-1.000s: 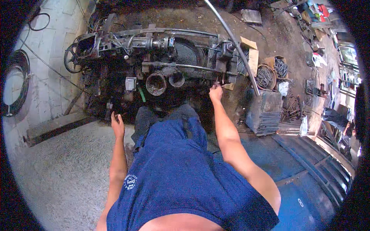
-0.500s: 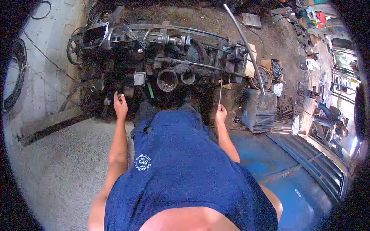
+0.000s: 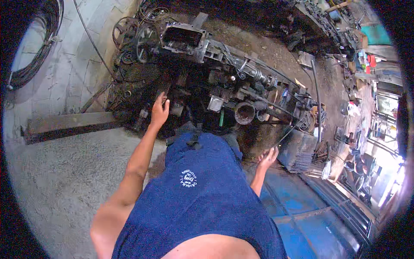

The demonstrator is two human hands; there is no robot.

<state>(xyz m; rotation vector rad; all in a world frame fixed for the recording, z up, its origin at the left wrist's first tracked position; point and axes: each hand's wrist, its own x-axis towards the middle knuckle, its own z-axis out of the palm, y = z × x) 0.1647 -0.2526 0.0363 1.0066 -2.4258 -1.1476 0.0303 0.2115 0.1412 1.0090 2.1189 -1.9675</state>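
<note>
A dark, greasy lathe-like machine (image 3: 254, 77) runs from upper left to right in front of me. My left hand (image 3: 160, 112) reaches out at its left end, fingers apart with nothing visible in them, beside dark machine parts whose detail is lost in shadow. My right hand (image 3: 268, 158) is raised near the machine's right end, its fingers spread. A thin metal rod (image 3: 288, 134) slants just beyond those fingertips, apart from them as far as I can see. Between my hands, a round metal cup (image 3: 245, 113) and a pale square block (image 3: 215, 103) sit on the machine's near side.
A stack of dark metal sheets (image 3: 299, 149) stands right of my right hand, and a long pipe (image 3: 318, 99) leans behind it. Blue metal panels (image 3: 310, 211) lie at lower right. At left, a beam (image 3: 73, 125) borders the concrete floor; coiled cable (image 3: 41, 47) hangs on the wall.
My view has turned, shifting the machine rightward and tilting it. My right hand, earlier closed on the thin rod, has let go and spread its fingers. My left hand's fingers have straightened somewhat.
</note>
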